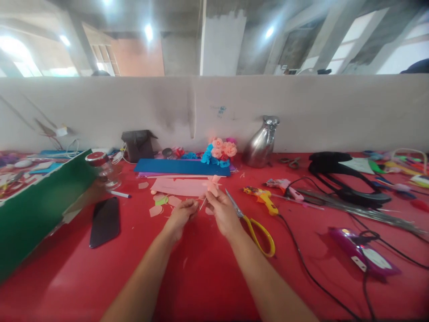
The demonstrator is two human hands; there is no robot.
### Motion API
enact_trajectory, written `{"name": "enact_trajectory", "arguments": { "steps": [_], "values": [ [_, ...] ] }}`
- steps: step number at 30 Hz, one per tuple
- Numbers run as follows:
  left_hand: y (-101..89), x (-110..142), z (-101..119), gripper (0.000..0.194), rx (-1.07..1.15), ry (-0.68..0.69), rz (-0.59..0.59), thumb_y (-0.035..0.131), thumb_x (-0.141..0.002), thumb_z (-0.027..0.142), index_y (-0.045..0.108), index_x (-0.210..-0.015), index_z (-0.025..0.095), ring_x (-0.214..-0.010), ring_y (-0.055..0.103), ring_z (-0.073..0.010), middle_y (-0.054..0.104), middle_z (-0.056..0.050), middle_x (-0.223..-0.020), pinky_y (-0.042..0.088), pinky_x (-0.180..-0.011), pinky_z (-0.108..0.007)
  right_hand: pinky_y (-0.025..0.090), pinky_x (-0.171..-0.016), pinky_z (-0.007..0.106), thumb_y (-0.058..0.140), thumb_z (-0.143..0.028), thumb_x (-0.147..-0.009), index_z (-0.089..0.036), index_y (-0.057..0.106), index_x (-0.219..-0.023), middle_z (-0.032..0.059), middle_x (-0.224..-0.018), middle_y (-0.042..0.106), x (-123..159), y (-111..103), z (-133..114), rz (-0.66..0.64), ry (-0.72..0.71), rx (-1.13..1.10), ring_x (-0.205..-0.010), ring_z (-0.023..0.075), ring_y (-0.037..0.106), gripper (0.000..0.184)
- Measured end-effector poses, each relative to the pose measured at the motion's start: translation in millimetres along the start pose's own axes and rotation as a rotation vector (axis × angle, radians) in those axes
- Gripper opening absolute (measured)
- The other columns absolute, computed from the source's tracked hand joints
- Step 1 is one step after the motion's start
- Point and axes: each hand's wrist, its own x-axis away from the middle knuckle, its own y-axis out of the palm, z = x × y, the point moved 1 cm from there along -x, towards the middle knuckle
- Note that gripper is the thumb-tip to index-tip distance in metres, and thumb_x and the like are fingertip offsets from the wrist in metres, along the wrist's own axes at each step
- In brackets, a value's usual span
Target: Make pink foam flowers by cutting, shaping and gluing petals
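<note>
Two bare forearms reach over a red tabletop (201,277); the left hand (181,217) has its fingers curled together, pinching the lower end of a thin stick (202,204), and the right hand (224,215) pinches a small pink paper flower (212,184) at the stick's top, just above both hands. Yellow-handled scissors (255,228) lie touching the right hand's far side, with a yellow glue gun (263,197) beyond them. Behind the flower lie a pink sheet (177,186) and a blue sheet (181,167), then a cluster of paper roses (219,151) and a silver jug (259,144) against the wall.
</note>
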Motion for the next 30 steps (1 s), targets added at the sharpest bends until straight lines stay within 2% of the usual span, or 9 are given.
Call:
{"name": "enact_trajectory", "arguments": {
  "steps": [7, 12, 15, 18, 20, 23, 26, 30],
  "values": [
    [3.1, 3.3, 3.0, 0.032, -0.017, 0.009, -0.082, 0.060, -0.074, 0.043, 0.046, -0.063, 0.016, -0.049, 0.022, -0.0068, 0.031, 0.006, -0.050, 0.016, -0.050, -0.024, 0.043, -0.063, 0.026, 0.067, -0.040, -0.071, -0.019, 0.062, -0.076, -0.0014, -0.069, 0.058, -3.9, -0.6, 0.5, -0.013, -0.119, -0.008, -0.062, 0.0107, 0.051, 0.022],
    [6.0, 5.6, 6.6, 0.030, -0.020, 0.008, -0.078, 0.062, -0.072, 0.040, 0.045, -0.063, 0.017, -0.049, 0.023, -0.0069, 0.031, 0.006, -0.051, 0.017, -0.050, -0.024, 0.043, -0.063, 0.026, 0.065, -0.038, -0.072, -0.019, 0.062, -0.076, -0.0025, -0.065, 0.055, -4.5, -0.6, -0.9, 0.035, -0.169, 0.032, -0.061, 0.0106, 0.049, 0.019],
    [3.9, 3.2, 4.1, 0.030, -0.049, -0.012, -0.056, 0.062, -0.069, 0.041, 0.045, -0.062, 0.017, -0.048, 0.024, -0.0070, 0.032, 0.006, -0.050, 0.016, -0.049, -0.024, 0.042, -0.061, 0.024, 0.059, -0.035, -0.077, -0.020, 0.061, -0.077, -0.0021, -0.066, 0.056, -0.8, -2.5, -5.4, 0.121, -0.304, 0.132, -0.061, 0.0113, 0.050, 0.015],
    [0.0, -1.6, -1.9, 0.031, -0.125, -0.031, 0.032, 0.063, -0.066, 0.042, 0.045, -0.061, 0.017, -0.048, 0.025, -0.0069, 0.034, 0.006, -0.049, 0.016, -0.048, -0.023, 0.043, -0.058, 0.025, 0.054, -0.031, -0.080, -0.020, 0.060, -0.078, -0.0007, -0.067, 0.058, 5.6, -6.0, -9.6, 0.226, -0.473, 0.372, -0.061, 0.0137, 0.052, 0.012],
    [-2.0, -4.9, -5.3, 0.031, -0.194, -0.010, 0.102, 0.062, -0.064, 0.043, 0.046, -0.059, 0.017, -0.047, 0.026, -0.0069, 0.035, 0.006, -0.049, 0.016, -0.048, -0.023, 0.045, -0.062, 0.027, 0.051, -0.027, -0.082, -0.021, 0.062, -0.080, 0.0018, -0.072, 0.062, 10.3, -6.9, -11.3, 0.220, -0.608, 0.531, -0.067, 0.0165, 0.055, 0.012],
    [-3.3, -7.9, -7.1, 0.030, -0.264, 0.062, 0.169, 0.063, -0.063, 0.042, 0.046, -0.057, 0.017, -0.046, 0.026, -0.0072, 0.036, 0.006, -0.048, 0.017, -0.048, -0.022, 0.046, -0.073, 0.032, 0.047, -0.021, -0.082, -0.024, 0.064, -0.089, 0.0046, -0.087, 0.066, 16.9, -5.5, -12.2, 0.133, -0.767, 0.670, -0.082, 0.0206, 0.059, 0.019],
    [-3.8, -8.6, -7.1, 0.029, -0.294, 0.129, 0.206, 0.060, -0.065, 0.041, 0.045, -0.056, 0.017, -0.048, 0.029, -0.0078, 0.036, 0.006, -0.049, 0.020, -0.049, -0.022, 0.045, -0.079, 0.034, 0.048, -0.019, -0.082, -0.028, 0.065, -0.094, 0.0048, -0.093, 0.066, 21.4, -3.4, -11.9, 0.100, -0.761, 0.701, -0.089, 0.0223, 0.058, 0.023],
    [-5.0, -10.2, -12.8, 0.033, -0.335, 0.171, 0.258, 0.059, -0.068, 0.046, 0.048, -0.058, 0.017, -0.048, 0.030, -0.0087, 0.036, 0.005, -0.049, 0.022, -0.048, -0.022, 0.044, -0.080, 0.035, 0.051, -0.026, -0.082, -0.026, 0.066, -0.092, 0.0058, -0.091, 0.067, 17.1, -5.8, -16.5, 0.196, -0.646, 0.618, -0.088, 0.0237, 0.058, 0.018]
  ]
}}
